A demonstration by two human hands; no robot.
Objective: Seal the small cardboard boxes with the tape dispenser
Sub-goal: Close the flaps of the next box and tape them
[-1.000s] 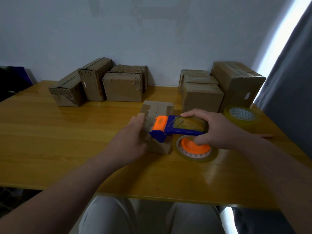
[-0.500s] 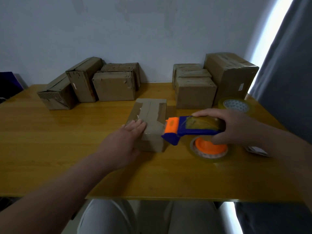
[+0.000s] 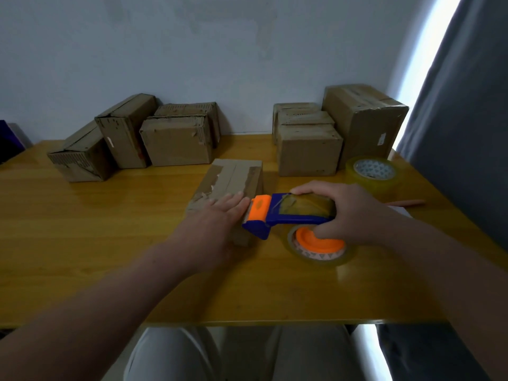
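Note:
A small cardboard box [image 3: 233, 180] lies in the middle of the wooden table [image 3: 82, 243], its top flaps closed with torn tape marks. My left hand [image 3: 214, 221] rests flat on the near end of its top, fingers straight. My right hand [image 3: 349, 213] grips the blue and orange tape dispenser [image 3: 277, 213], which is loaded with a roll. The dispenser's orange head sits at the box's near right edge, next to my left fingertips.
Several cardboard boxes [image 3: 176, 138] stand along the back wall on the left, and more boxes [image 3: 308, 149] stand on the right. A tape roll with an orange core [image 3: 319, 248] lies under my right hand. Another roll [image 3: 372, 171] and a pencil [image 3: 406, 202] lie far right.
The dispenser came off the box to the right, then moved back left to the box's near right edge. My left hand shifted from the box's near side onto its top.

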